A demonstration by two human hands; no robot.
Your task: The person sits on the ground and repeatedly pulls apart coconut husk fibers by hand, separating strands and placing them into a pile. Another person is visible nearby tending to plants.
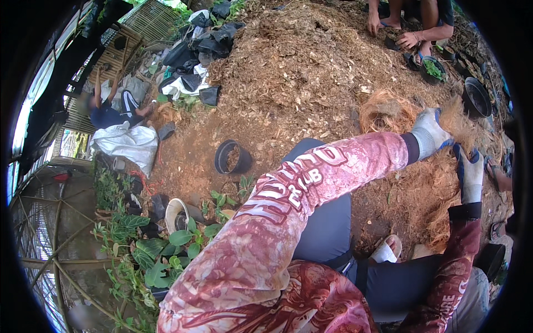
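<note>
Both my hands wear white and blue gloves and are stretched out to the right over the ground. My left hand (432,134) grips a tuft of brown coconut fibre (459,119) that sticks up past the fingers. Just nearer to me, my right hand (471,171) is closed at the lower end of the same tuft, its fingertips partly hidden by fibre. A larger orange-brown heap of coconut fibre (387,112) lies left of my left hand. More loose strands (441,213) are spread on the ground below my hands.
A black pot (232,157) with brown filling stands at centre left. Another black pot (476,97) is beyond my hands. Leafy plants (161,258) grow at lower left. A co-worker's hands (410,40) are by small pots at upper right; another person (114,111) is by a white sack (127,145).
</note>
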